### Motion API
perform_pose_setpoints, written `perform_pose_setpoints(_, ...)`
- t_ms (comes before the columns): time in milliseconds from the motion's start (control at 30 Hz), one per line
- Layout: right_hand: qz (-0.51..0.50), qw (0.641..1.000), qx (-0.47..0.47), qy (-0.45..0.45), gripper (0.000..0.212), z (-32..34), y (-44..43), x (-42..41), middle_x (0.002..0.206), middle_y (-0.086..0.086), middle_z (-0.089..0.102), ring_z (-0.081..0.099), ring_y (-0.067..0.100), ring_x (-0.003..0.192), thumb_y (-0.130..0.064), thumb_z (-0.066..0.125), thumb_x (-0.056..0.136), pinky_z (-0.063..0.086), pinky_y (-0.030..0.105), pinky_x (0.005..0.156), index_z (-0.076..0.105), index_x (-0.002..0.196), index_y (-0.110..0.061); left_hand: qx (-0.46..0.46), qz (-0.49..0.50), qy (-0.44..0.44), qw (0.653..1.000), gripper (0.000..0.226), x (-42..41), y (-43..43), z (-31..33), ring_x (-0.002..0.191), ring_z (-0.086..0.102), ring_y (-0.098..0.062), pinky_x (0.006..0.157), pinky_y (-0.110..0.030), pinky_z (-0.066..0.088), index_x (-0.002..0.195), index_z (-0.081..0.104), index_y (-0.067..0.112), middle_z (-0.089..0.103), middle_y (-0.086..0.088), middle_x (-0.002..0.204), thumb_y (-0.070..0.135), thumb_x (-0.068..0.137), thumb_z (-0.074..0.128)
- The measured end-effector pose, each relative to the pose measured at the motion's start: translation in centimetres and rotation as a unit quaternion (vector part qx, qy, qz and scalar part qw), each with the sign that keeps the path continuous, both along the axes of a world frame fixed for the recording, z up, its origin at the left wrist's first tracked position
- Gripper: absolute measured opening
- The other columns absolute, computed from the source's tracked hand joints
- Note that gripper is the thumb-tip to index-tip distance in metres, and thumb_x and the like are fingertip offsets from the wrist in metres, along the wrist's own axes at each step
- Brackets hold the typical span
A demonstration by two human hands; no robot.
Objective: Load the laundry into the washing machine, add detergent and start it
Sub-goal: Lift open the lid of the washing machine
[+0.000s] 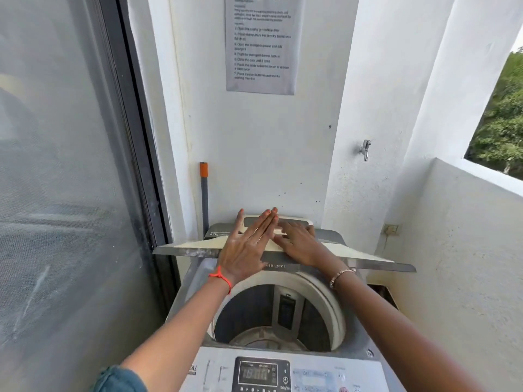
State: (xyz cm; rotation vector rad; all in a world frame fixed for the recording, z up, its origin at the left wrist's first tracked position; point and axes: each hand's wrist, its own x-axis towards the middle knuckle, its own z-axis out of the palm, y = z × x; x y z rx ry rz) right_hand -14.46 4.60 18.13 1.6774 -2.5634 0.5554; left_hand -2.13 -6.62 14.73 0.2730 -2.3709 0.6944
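- Left hand (243, 250) lies flat and spread wide, fingers straight, against the folded lid (283, 250) of the washing machine (186, 301); it grips nothing.
- My right hand (300, 244) also rests open on the lid, just beside the left, palm down, holding nothing.
- I see the lid raised and folded toward the back wall, and the drum (268, 335) looks empty.
- No laundry or detergent shows in my view; I can't tell where they sit.
- I judge this the opening step, with loading not yet begun.
- Next I'd leave the lid propped, let go, and fetch the clothes.
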Motion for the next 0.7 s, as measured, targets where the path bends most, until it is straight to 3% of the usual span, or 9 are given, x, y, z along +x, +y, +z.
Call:
perform_pose_setpoints(100,-0.042,0.981,-0.090,0.165,0.087,0.3,0.0,0.6,0.146,0.009,0.038,0.028,0.023,0.139,-0.062,-0.007,0.086,0.016,0.039,0.113,0.035,0.140,-0.008,-0.014,-0.010,0.016,1.000,0.105,-1.2,-1.2,2.3,0.142,0.015,-0.012,0.114,-0.056,0.007,0.145,0.020,0.004,0.025,-0.008,0.153,0.054,0.066,0.067)
perform_pose_setpoints(200,-0.093,0.955,-0.168,0.227,0.070,0.6,-0.7,0.3,0.151,0.014,0.026,0.019,0.022,0.142,-0.046,0.000,0.097,0.006,0.039,0.117,0.031,0.142,-0.002,-0.014,-0.016,0.023,1.000,0.100,-2.6,-2.5,4.5,0.142,0.013,-0.012,0.113,-0.056,0.010,0.146,0.018,0.005,0.022,-0.007,0.154,0.053,0.071,0.064)
perform_pose_setpoints(300,-0.110,0.945,-0.196,0.238,0.059,0.8,-1.8,-0.9,0.153,0.013,0.020,0.014,0.022,0.143,-0.038,0.009,0.100,0.009,0.042,0.116,0.023,0.144,-0.002,-0.016,-0.017,0.026,0.999,0.093,-4.3,-4.0,6.5,0.143,0.015,-0.011,0.113,-0.056,0.012,0.147,0.018,0.005,0.021,-0.006,0.155,0.052,0.077,0.057)
perform_pose_setpoints(500,-0.115,0.950,-0.185,0.226,0.060,2.3,-4.7,-4.2,0.153,0.012,0.024,0.015,0.019,0.143,-0.038,0.006,0.100,0.007,0.037,0.117,0.027,0.143,-0.001,-0.017,0.029,0.029,0.999,0.090,-8.1,-7.1,9.3,0.143,0.013,-0.013,0.114,-0.053,0.003,0.147,0.016,0.007,0.018,-0.006,0.156,0.065,0.082,0.039)
perform_pose_setpoints(700,-0.110,0.954,-0.174,0.216,0.067,5.1,-7.8,-7.6,0.151,0.011,0.028,0.017,0.019,0.141,-0.042,-0.001,0.098,0.002,0.033,0.115,0.032,0.141,-0.001,0.069,0.124,0.106,0.984,0.104,-11.5,-8.3,10.3,0.143,0.010,-0.014,0.113,-0.051,0.001,0.147,0.013,0.010,0.017,-0.005,0.156,0.067,0.072,0.057)
